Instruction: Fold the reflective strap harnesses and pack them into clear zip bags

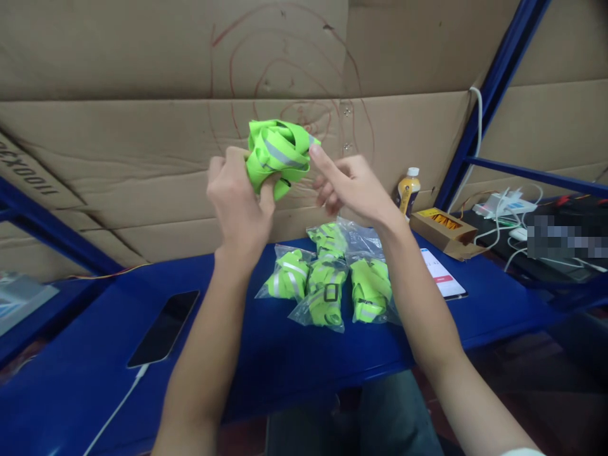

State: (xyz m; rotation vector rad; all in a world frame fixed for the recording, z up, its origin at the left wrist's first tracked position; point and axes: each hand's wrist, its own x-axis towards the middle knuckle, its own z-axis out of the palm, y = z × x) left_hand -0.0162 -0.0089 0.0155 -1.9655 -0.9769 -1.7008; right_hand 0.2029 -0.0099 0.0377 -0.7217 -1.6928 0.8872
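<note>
A bundled neon-green reflective strap (280, 152) with grey stripes is held up in front of the cardboard wall. My left hand (242, 190) is closed around its left and lower side, thumb in front. At the bundle's right edge, the thumb tip of my right hand (349, 183) meets a protruding bit of strap. The other right fingers curl loosely below, apart from the thumb. Beneath my hands, several clear bags of similar green straps lie on the blue table (304, 361), among them a bag with a black buckle (327, 294).
A black phone (164, 329) with a white cable lies at left. At right are another phone (444, 275) with a lit screen, an orange drink bottle (408, 190) and an open cardboard box (444, 231). Blue metal frame posts (494, 95) flank the cardboard wall (142, 139).
</note>
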